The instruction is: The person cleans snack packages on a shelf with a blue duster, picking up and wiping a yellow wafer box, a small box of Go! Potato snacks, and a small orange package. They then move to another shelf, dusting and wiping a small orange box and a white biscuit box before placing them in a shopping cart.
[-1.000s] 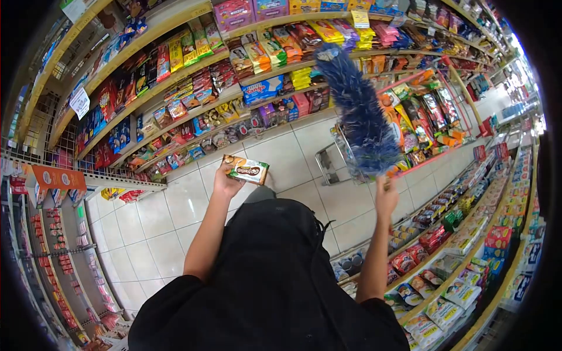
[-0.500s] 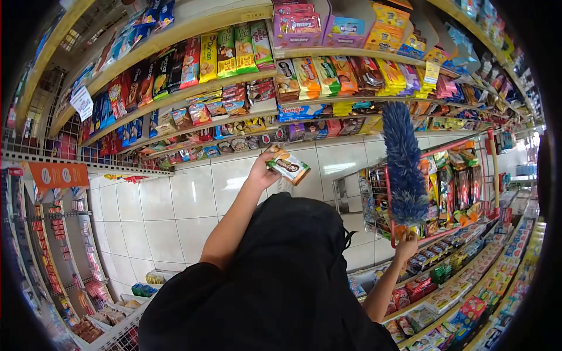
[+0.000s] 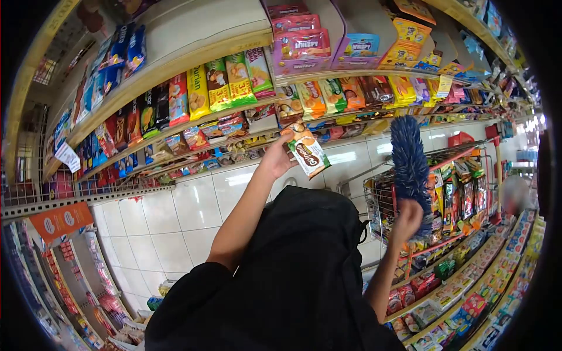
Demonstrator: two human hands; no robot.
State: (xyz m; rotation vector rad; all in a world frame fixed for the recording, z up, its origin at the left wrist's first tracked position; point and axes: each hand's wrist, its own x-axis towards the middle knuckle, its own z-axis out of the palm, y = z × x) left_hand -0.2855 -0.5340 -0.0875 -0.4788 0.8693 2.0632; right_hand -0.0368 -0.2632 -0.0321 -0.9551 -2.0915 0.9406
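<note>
My left hand (image 3: 277,157) is closed on one end of a small biscuit packet (image 3: 310,153), white, orange and green with a dark label. The packet is tilted in front of the lower shelf rows, its printed front facing up. On the right, my right hand (image 3: 410,217) overlaps the lower part of a fluffy blue duster (image 3: 409,158). Motion blurs its fingers, and I cannot tell whether they grip anything. The duster stands upright beside a wire shopping cart (image 3: 374,202), which is filled with colourful snack packets (image 3: 462,190).
Shelves of wrapped snacks (image 3: 199,90) curve across the front, with purple display boxes (image 3: 303,44) above. More stocked shelves (image 3: 468,284) run along the right. A wire rack (image 3: 35,205) and an orange sign (image 3: 60,223) are at left. White tiles (image 3: 187,205) cover the floor.
My left hand has risen towards the shelves with the packet, which now points more downward. My right hand has moved up from the duster's bottom end to overlap its lower part. The view has shifted.
</note>
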